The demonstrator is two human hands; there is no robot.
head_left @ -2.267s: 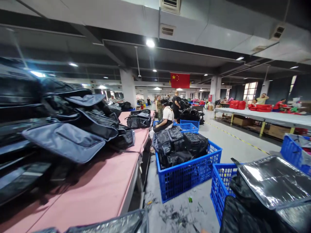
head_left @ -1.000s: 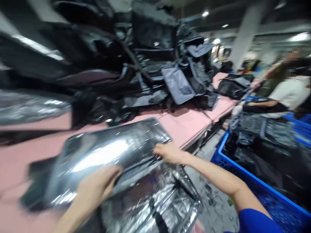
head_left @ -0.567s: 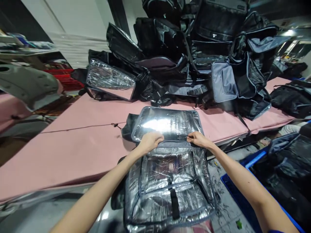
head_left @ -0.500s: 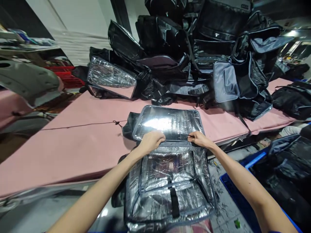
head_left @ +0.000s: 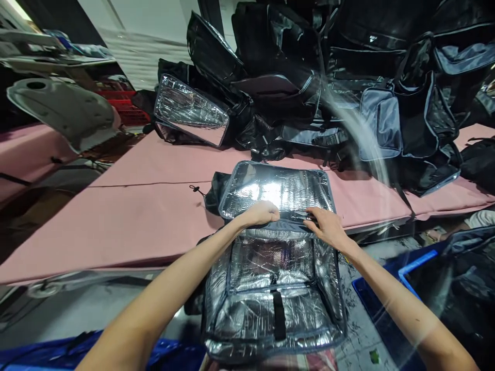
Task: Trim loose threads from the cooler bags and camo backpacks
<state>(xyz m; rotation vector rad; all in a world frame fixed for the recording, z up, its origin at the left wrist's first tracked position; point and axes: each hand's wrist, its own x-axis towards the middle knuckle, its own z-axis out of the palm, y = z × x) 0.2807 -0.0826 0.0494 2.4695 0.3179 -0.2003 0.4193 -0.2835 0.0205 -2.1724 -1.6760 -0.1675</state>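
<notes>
An open cooler bag [head_left: 270, 293] with silver foil lining hangs off the front edge of the pink table [head_left: 127, 216]. Its foil lid [head_left: 276, 188] lies flat on the table top. My left hand [head_left: 260, 213] is curled over the back rim of the bag, where the lid joins it. My right hand [head_left: 327, 226] grips the same rim further right, fingers bent on the lid's edge. A black strap [head_left: 278, 314] runs down the inside front wall of the bag.
A tall heap of black and grey bags [head_left: 328, 82] fills the back of the table. One foil-lined lid [head_left: 189, 111] leans there at the left. A blue crate [head_left: 390, 283] of black bags stands on the floor at the right. A sewing machine [head_left: 65, 105] sits far left.
The view swung from the hall down to the table. The bag was laid with its lid on the table, and both hands now sit on its back rim; the right hand shifted slightly inward.
</notes>
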